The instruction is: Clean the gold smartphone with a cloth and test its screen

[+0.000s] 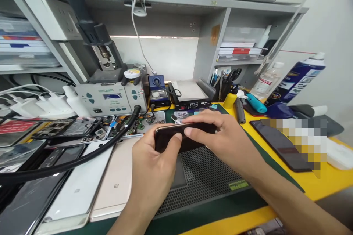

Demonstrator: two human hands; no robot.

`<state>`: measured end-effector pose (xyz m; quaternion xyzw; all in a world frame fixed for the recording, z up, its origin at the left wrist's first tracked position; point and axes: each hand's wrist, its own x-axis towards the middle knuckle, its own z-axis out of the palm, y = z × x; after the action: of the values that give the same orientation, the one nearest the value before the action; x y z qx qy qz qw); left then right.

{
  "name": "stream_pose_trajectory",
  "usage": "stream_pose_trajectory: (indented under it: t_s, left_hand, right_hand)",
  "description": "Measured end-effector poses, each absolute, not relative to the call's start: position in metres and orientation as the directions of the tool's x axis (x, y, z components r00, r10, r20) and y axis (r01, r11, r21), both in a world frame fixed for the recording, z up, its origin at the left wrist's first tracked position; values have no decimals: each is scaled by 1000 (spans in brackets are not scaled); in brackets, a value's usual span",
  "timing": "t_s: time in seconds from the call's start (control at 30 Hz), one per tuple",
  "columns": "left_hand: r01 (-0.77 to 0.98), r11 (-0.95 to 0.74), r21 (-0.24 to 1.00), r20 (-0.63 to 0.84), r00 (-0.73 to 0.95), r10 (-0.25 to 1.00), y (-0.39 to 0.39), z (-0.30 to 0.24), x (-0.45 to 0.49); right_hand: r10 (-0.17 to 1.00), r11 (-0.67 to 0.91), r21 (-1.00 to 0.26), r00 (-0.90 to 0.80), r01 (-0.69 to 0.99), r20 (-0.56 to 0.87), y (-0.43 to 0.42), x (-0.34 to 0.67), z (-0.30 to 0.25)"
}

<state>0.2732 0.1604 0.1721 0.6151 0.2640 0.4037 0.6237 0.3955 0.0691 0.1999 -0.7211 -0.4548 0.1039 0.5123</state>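
In the head view, the left grip and the right grip are both closed around one dark phone, which lies between them, in the middle of the scene. The left thumb presses its near face at the left end; the right thumb rests on the same face, and the right fingers pass over the far top edge. The phone is raised on its long side above a black perforated plate, which lies on a green mat on the yellow surface. To the left lie a pale gold device and a white device, crossed by a black hose. At the far left stands a grey station.
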Motion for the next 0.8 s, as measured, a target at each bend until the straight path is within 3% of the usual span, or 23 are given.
stream_pose_trajectory:
  t_s: [0.6, 0.8]
  left_hand:
    - [-137, -203, 970, 244, 493, 835, 158, 172, 274]
    - [-104, -259, 960, 276, 498, 822, 160, 170, 271]
  right_hand:
    - [762, -41, -900, 596, 434, 252, 70, 394, 200]
    - [763, -42, -885, 586, 463, 271, 69, 395, 198]
